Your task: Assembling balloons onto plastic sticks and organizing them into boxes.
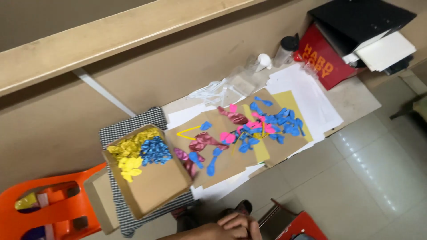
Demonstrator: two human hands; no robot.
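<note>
Low at the frame's bottom edge, one hand (pixel 235 225) with fingers curled loosely inward, pinching nothing, perhaps laid over the other hand; impossible to tell whether left or right, or whether a second hand lies beneath. Well apart from it, up on the low surface, a shallow cardboard box (pixel 153 189) resting on a checked cloth (pixel 133 123), with a heap of yellow balloons (pixel 129 154) and a heap of blue balloons (pixel 155 151) side by side and touching in its far corner. Just right of the box, on brown cardboard sheets (pixel 227 166), a loose mix: scattered blue balloons (pixel 278 122), pink balloons (pixel 257 126), long metallic rose balloons (pixel 202 142). Beyond these, white paper sheets (pixel 307 91), a dark-capped bottle (pixel 287 46), a red bag (pixel 322 60), a black folder (pixel 360 18). At lower left, an orange plastic chair (pixel 58 209). Seemingly a pause midway through sorting by colour: two colours partly boxed, most still mixed outside. Called for next, by this reading: a long reach forward to the loose pile, then a fingertip pinch on single limp balloons without dragging neighbours along.
</note>
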